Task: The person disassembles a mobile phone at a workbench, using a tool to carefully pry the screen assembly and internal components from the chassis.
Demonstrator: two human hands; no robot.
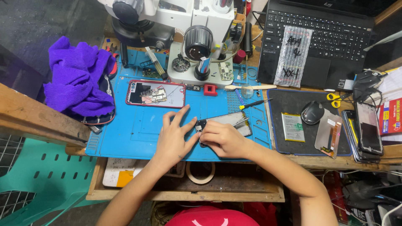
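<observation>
Down on the blue silicone repair mat [138, 129], both hands work an opened smartphone [228, 123] lying flat so its thin slab stays put. Left hand [173, 136] rests open, fingers spread, thumb against the phone's dark end, steadying it. Right hand [224, 138] is curled closed over its near edge. Another red-framed phone [155, 93], circuitry bared, lies farther back.

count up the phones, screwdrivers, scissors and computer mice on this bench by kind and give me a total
Phones, opened or whole: 4 (one under both hands, red-framed one, two stacked at right)
Screwdrivers: 1
Scissors: 1
Computer mice: 1
Total: 7
</observation>
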